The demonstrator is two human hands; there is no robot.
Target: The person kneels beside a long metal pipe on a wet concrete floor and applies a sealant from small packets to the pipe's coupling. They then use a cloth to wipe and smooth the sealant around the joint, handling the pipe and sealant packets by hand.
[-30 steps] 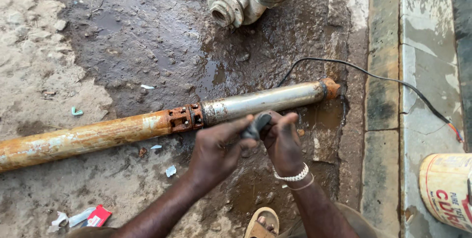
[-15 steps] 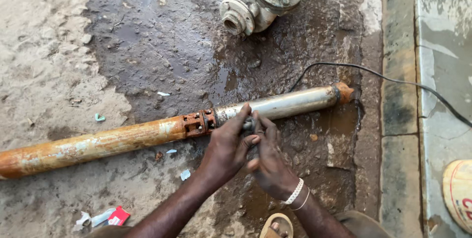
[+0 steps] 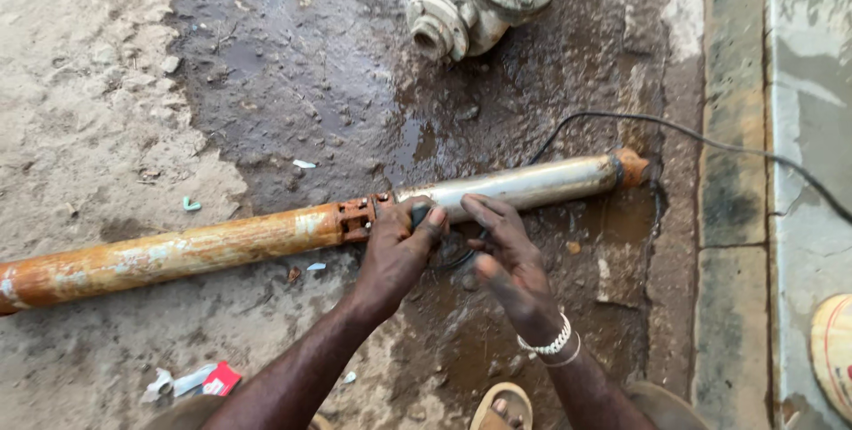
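Our hands at the pump joint

The long pump (image 3: 497, 189) lies left-right on wet ground; our left hand (image 3: 397, 252) pinches a dark piece (image 3: 420, 213) against it, the right hand (image 3: 506, 252) spread, just beside.

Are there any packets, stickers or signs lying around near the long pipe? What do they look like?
Torn wrapper: on the sandy ground below the rusty pipe, bottom left; small, crumpled, red with a white end.
Printed round container: at the right edge on the concrete, only partly in view; curved, cream-coloured with red print.
No signs or screens show.
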